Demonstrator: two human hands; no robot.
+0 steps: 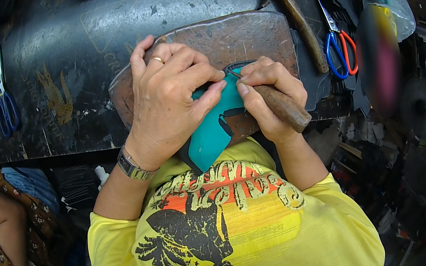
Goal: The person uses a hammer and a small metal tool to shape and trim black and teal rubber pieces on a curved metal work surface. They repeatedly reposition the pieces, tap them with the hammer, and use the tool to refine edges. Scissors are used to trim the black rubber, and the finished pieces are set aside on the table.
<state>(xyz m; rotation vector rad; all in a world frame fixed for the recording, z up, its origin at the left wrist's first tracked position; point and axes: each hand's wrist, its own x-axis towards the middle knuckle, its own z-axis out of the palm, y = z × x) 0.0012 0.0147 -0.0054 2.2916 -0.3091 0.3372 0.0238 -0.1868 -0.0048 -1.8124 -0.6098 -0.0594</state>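
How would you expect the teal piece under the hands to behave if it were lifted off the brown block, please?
The teal piece looks like thin sheet, so it would probably flop and weigh little. It overhangs the brown block unsupported, so it likely has some body. The left hand presses it flat, suggesting it might otherwise shift.

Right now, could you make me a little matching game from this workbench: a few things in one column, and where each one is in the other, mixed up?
Things:
1. hammer
2. blue-handled scissors
3. teal piece
4. wooden-handled tool

Places:
A. far left of the bench
B. gripped in the right hand
C. pressed under the left hand on the brown board
D. lying right of the brown board

Pairs: 1-D, 2-A, 3-C, 4-B
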